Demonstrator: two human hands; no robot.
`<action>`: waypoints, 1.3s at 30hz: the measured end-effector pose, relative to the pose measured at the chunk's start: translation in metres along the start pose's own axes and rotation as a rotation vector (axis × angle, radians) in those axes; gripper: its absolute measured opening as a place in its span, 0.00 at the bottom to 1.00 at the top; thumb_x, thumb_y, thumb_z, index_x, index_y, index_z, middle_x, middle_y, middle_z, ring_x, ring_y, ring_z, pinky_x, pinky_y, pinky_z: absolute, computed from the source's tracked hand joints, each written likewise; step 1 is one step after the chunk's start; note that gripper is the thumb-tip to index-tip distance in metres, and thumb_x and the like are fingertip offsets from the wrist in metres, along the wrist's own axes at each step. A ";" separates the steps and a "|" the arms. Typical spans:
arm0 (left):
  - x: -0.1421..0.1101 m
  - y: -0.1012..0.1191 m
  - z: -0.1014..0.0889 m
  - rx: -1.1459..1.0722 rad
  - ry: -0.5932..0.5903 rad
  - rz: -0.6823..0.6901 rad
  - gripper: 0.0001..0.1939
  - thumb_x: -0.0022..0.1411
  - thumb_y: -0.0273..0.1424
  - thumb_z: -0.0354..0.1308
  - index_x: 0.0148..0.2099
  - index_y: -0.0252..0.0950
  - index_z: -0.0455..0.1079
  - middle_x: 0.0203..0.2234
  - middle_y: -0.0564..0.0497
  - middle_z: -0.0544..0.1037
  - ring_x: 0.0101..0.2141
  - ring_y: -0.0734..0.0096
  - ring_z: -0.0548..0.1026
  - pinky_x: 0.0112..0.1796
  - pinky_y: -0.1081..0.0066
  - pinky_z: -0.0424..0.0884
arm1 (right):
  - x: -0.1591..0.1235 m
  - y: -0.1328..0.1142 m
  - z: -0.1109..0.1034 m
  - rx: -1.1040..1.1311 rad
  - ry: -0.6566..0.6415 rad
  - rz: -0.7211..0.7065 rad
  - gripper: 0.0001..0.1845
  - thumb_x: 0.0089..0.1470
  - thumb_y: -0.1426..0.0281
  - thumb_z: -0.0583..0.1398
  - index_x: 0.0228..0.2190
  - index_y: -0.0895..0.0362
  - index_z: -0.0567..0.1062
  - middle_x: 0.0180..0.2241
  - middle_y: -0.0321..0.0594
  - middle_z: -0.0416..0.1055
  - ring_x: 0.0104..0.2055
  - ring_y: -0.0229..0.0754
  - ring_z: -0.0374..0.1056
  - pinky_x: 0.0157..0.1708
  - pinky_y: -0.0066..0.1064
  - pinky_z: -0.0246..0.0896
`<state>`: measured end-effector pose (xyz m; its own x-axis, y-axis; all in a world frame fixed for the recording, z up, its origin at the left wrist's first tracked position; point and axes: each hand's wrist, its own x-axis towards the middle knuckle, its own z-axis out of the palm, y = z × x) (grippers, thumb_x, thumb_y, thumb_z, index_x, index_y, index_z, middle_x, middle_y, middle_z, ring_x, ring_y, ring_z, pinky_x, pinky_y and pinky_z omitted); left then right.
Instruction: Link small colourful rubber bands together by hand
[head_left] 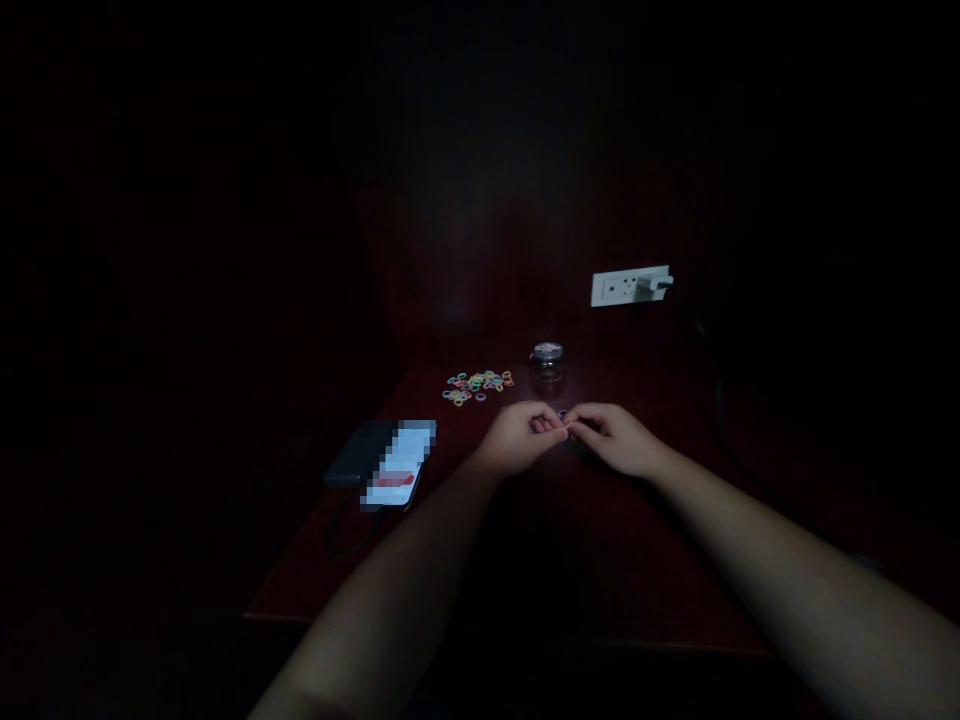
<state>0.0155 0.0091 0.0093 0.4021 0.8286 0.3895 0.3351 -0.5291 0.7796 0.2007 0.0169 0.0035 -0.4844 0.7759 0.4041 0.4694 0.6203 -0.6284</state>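
My left hand (525,436) and my right hand (611,438) meet over the dark red table, fingertips pinched together and touching or nearly so. Whatever is between them is too small and dim to make out. Just behind the fingertips shows part of a small purple ring (562,413); I cannot tell whether it is held or lies on the table. Beyond my left hand, several colourful small elastic bands (477,384) lie in a loose pile. A clear jar (547,365) with a lid stands upright behind my hands.
On the left of the table (300,590) lie a lit phone (399,465) and a dark box-like device (358,455), with a cable (337,550) looping in front. A white wall socket (628,286) holds a plug (654,285); its cord hangs down at the right. The surroundings are very dark.
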 end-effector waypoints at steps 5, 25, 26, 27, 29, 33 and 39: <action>0.000 0.000 0.001 -0.022 -0.042 -0.006 0.09 0.52 0.33 0.60 0.34 0.31 0.73 0.25 0.52 0.72 0.25 0.79 0.65 0.28 0.77 0.62 | 0.000 -0.003 -0.001 -0.012 -0.007 0.005 0.11 0.55 0.68 0.53 0.31 0.58 0.75 0.29 0.38 0.73 0.31 0.40 0.67 0.33 0.30 0.59; 0.004 -0.014 0.002 -0.177 0.061 -0.057 0.10 0.54 0.34 0.59 0.32 0.31 0.67 0.24 0.52 0.70 0.25 0.79 0.65 0.27 0.77 0.61 | 0.000 -0.007 0.000 0.028 0.073 0.016 0.11 0.53 0.66 0.55 0.30 0.60 0.74 0.26 0.39 0.71 0.27 0.37 0.63 0.27 0.27 0.56; 0.004 -0.014 0.002 -0.180 0.065 -0.064 0.10 0.54 0.34 0.59 0.33 0.31 0.67 0.24 0.52 0.70 0.25 0.79 0.65 0.27 0.77 0.61 | 0.000 -0.007 0.000 0.043 0.073 0.013 0.11 0.53 0.66 0.55 0.30 0.60 0.74 0.25 0.39 0.70 0.27 0.37 0.62 0.26 0.27 0.56; 0.004 -0.014 0.002 -0.183 0.067 -0.070 0.10 0.55 0.34 0.58 0.33 0.31 0.66 0.24 0.53 0.70 0.25 0.79 0.65 0.27 0.77 0.61 | 0.000 -0.007 0.001 0.053 0.073 0.010 0.11 0.53 0.66 0.55 0.30 0.60 0.73 0.25 0.38 0.69 0.26 0.37 0.62 0.26 0.27 0.55; 0.004 -0.013 0.002 -0.183 0.067 -0.075 0.09 0.55 0.33 0.57 0.33 0.31 0.66 0.23 0.53 0.70 0.24 0.79 0.65 0.27 0.77 0.61 | 0.000 -0.006 0.001 0.056 0.076 0.006 0.10 0.53 0.66 0.56 0.30 0.60 0.73 0.24 0.38 0.68 0.26 0.36 0.61 0.25 0.26 0.55; 0.003 -0.010 0.002 -0.183 0.061 -0.088 0.07 0.56 0.31 0.55 0.32 0.31 0.66 0.24 0.53 0.70 0.25 0.78 0.66 0.29 0.76 0.62 | 0.000 -0.005 0.001 0.049 0.086 0.000 0.10 0.53 0.66 0.56 0.30 0.60 0.73 0.25 0.38 0.69 0.26 0.35 0.61 0.25 0.26 0.55; 0.005 -0.013 0.002 -0.237 0.035 -0.099 0.06 0.58 0.29 0.52 0.33 0.31 0.66 0.25 0.51 0.72 0.28 0.77 0.69 0.32 0.75 0.64 | 0.000 -0.004 0.001 0.037 0.100 -0.006 0.10 0.52 0.67 0.56 0.30 0.60 0.74 0.25 0.39 0.70 0.26 0.36 0.63 0.25 0.26 0.57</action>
<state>0.0148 0.0193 -0.0001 0.3467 0.8820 0.3193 0.1610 -0.3913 0.9061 0.1977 0.0144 0.0053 -0.4102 0.7810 0.4709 0.4381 0.6216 -0.6493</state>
